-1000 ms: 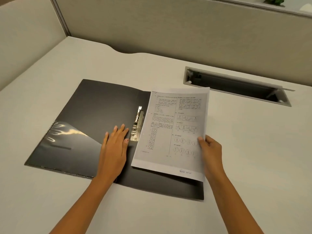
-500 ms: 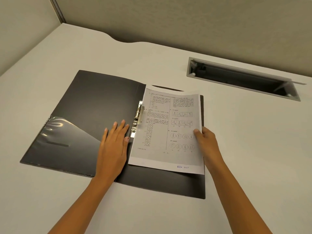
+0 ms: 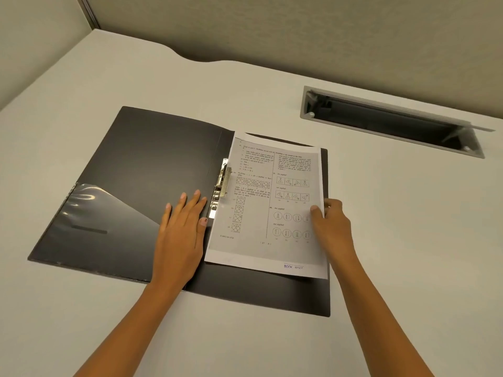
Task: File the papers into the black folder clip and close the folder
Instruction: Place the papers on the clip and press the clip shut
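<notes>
Papers (image 3: 268, 205) lie on the open black folder (image 3: 152, 164), right hand (image 3: 330, 227) pinching their right edge, left hand (image 3: 181, 232) flat and open beside the clip (image 3: 222, 183).

A pale counter (image 3: 408, 240) meets beige partition walls (image 3: 299, 36) at the far side; a cable slot (image 3: 389, 122) lies open far right.
</notes>
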### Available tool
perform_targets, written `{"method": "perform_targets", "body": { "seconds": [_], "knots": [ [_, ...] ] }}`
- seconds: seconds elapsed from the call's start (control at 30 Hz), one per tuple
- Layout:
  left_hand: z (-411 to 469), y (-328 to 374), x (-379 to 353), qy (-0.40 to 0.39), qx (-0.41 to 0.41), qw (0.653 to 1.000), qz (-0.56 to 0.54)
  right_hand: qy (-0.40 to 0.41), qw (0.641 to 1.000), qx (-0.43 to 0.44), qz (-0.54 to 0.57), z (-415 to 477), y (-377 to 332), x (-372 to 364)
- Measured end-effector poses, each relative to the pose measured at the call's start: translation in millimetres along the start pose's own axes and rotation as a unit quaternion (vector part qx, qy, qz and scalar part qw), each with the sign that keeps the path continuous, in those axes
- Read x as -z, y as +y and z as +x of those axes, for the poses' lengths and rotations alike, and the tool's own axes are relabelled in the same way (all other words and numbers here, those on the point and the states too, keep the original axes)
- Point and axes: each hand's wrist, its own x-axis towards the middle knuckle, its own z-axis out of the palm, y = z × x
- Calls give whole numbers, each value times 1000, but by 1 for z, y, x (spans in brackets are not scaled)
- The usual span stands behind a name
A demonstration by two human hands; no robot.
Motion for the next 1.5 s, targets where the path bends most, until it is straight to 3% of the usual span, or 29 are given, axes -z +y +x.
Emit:
{"method": "perform_targets", "body": {
  "seconds": [0.17, 0.4, 0.8, 1.33, 1.5],
  "knots": [
    [0, -1, -1, -1, -5, 1000, 4, 55, 998, 25, -35, -7, -4, -6],
    [0, -1, -1, -2, -2, 1000, -1, 70, 994, 37, -70, -8, -5, -10],
    [0, -3, -3, 3, -5, 1000, 4, 77, 996, 36, 20, -8, 12, 3],
    [1, -3, -5, 14, 4, 999, -40, 78, 995, 52, 27, -10, 24, 1],
    [1, -2, -3, 16, 6, 999, -47, 103, 991, 37, 75, -11, 25, -3]
  ]
}}
